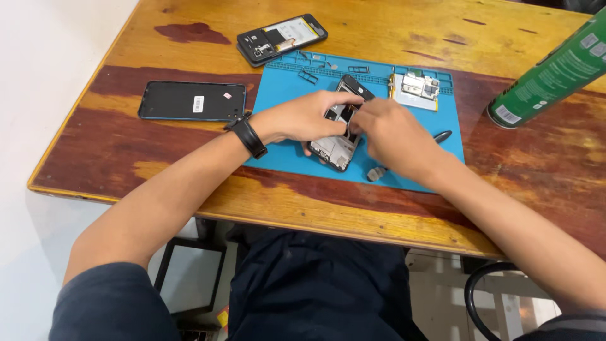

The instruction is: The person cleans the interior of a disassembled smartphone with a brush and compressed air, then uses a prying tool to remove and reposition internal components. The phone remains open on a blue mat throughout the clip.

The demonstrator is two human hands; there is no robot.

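The left hand [309, 117] lies curled over the upper-left edge of an opened phone [341, 126], fingers closed around its side to steady it, a black wristband [247, 136] on the wrist behind. The right hand [391, 136] comes in from the other side with its fingertips pinched narrow over the middle of the phone's exposed inside; whether anything small sits between those fingertips cannot be told, since the fingers cover the spot. Both hands meet directly on the phone, the left along its flank and the right on top, so neither is clearly nearer. The phone rests on a blue work mat [284, 155], its long axis running from lower left to upper right, tilted away from the person. Just beyond the right hand, at the mat's far edge, sits a white-and-metal part [416, 89] with a yellowish rim. A small grey piece [377, 173] lies on the mat below the right hand, and a dark tool tip [442, 135] shows beside that wrist. On the wooden counter [442, 38] to the left lies a black back cover [191, 101], another opened phone [281, 39] lies farther back, and a green spray can [549, 72] stands at the right.
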